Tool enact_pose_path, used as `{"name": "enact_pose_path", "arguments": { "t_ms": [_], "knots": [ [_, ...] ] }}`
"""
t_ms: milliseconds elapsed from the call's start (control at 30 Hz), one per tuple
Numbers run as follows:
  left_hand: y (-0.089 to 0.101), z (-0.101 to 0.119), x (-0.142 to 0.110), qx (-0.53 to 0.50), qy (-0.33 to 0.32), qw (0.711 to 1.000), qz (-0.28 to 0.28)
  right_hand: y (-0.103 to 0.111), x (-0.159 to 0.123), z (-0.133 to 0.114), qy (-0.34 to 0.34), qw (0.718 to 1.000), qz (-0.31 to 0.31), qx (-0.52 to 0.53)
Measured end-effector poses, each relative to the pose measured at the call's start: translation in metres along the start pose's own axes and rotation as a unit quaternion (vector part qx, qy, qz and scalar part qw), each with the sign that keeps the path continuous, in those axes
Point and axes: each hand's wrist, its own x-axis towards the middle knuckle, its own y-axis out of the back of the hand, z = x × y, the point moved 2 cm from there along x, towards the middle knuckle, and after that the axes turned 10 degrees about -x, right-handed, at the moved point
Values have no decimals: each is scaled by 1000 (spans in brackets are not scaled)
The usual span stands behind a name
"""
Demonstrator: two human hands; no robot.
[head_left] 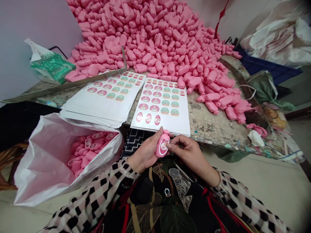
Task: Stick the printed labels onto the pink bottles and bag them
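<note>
Pink bottle (162, 144) is held up just off the near edge of the table (209, 126). Left hand (144, 152) is wrapped round it, closed enough to grip while leaving the front free. Right hand (187, 150) is nearly closed too, its fingertips (169, 145) pinching at the round sticker (164, 147) on the front. Sticker sheets (160, 105) sit right at the edge, handy for reaching, with a big heap of bottles (145, 42) behind. Open bag (46, 161) of labelled bottles (85, 152) sits just left, so there's not much reach.
</note>
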Motion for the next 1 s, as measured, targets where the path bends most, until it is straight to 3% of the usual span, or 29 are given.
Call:
{"name": "enact_pose_path", "arguments": {
  "t_ms": [567,767,1000],
  "knots": [
    [5,-3,3,2,4,1000,-13,-1,-1,1,-6,999,-17,28],
    [3,-3,2,15,-1,1000,2,3,-2,0,43,996,35,-71],
    [0,-3,1,5,12,1000,-10,2,-3,-2,42,995,59,-63]
  ]
}}
